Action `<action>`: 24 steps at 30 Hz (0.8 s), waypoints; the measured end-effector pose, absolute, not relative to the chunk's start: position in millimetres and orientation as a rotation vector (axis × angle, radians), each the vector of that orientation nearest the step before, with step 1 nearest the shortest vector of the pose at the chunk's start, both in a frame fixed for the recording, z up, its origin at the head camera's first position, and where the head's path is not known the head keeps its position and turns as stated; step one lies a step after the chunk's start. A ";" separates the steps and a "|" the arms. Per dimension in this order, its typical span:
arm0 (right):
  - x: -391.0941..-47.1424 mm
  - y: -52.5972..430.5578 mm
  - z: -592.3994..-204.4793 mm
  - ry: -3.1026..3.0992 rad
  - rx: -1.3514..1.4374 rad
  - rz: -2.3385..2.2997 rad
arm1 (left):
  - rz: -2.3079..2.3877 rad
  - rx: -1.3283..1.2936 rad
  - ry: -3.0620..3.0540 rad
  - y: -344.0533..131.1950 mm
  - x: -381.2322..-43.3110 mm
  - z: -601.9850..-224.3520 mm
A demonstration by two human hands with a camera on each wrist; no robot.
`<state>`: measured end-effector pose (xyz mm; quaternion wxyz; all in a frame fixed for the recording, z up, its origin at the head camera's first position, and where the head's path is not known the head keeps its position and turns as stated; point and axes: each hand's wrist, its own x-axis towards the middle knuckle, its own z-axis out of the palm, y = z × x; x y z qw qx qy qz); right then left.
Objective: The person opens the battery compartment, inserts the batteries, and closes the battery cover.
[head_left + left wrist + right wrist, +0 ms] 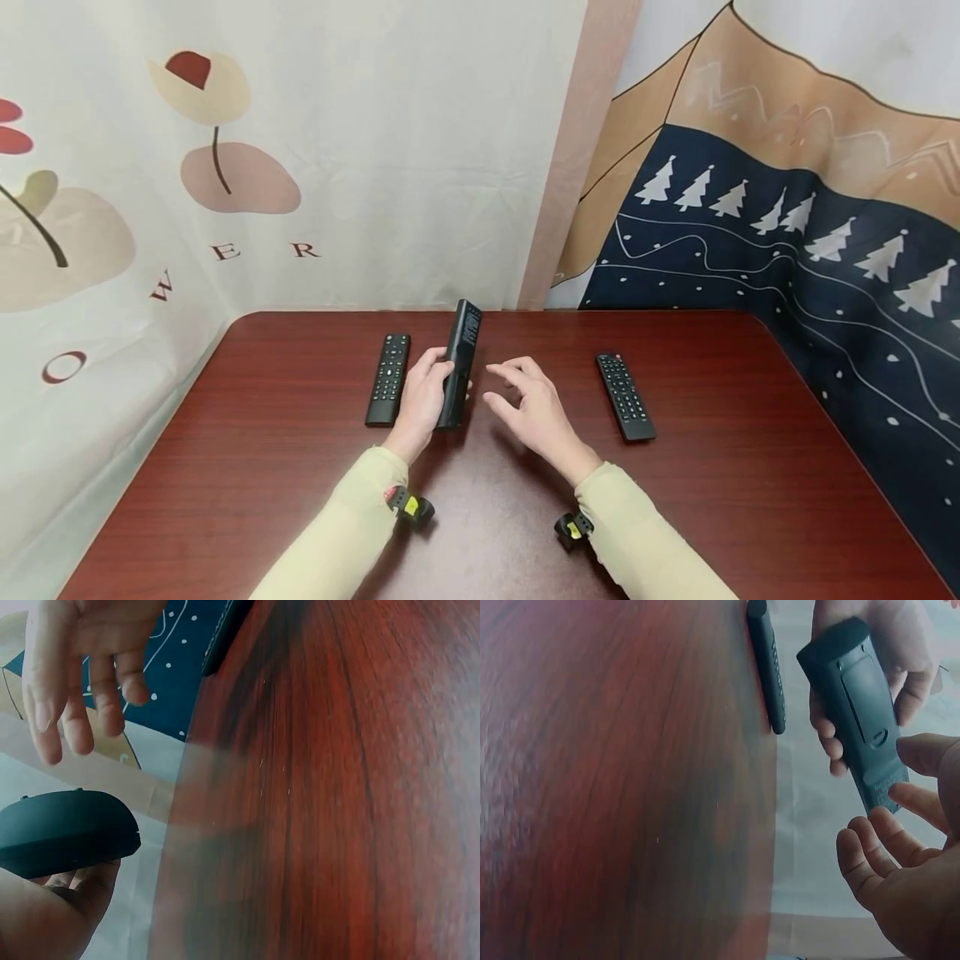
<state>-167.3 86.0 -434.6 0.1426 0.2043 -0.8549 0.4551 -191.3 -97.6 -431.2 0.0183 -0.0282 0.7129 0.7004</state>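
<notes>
A black remote control point(459, 367) is gripped in my left hand point(424, 397), raised above the table and turned on its edge. The right wrist view shows the back of this remote point(862, 705), with its battery cover and a small printed label facing my right hand. My right hand point(534, 410) hovers to the right of the remote, fingers spread and slightly bent, holding nothing. In the left wrist view, the remote's rounded end point(67, 829) sits below the right hand's fingers. Most of the remote's button face is turned from view.
A second black remote point(388, 379) lies on the table just left of my left hand. Another black remote point(626, 397) lies further to the right. The reddish-brown table point(720, 500) meets a printed curtain point(420, 150) at its far edge.
</notes>
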 end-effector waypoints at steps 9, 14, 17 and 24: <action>-167.3 96.5 -433.5 -2.522 0.556 1.304 | 2.130 -0.094 2.288 -109.9 -192.7 -430.3; -168.6 101.9 -435.4 -2.534 0.545 1.269 | 2.067 -0.101 2.342 -119.7 -192.6 -429.7; -169.4 105.3 -437.3 -2.535 0.536 1.250 | 2.044 -0.102 2.372 -125.3 -192.2 -428.8; -170.9 113.4 -442.8 -2.552 0.516 1.245 | 2.026 -0.102 2.426 -137.3 -193.8 -428.9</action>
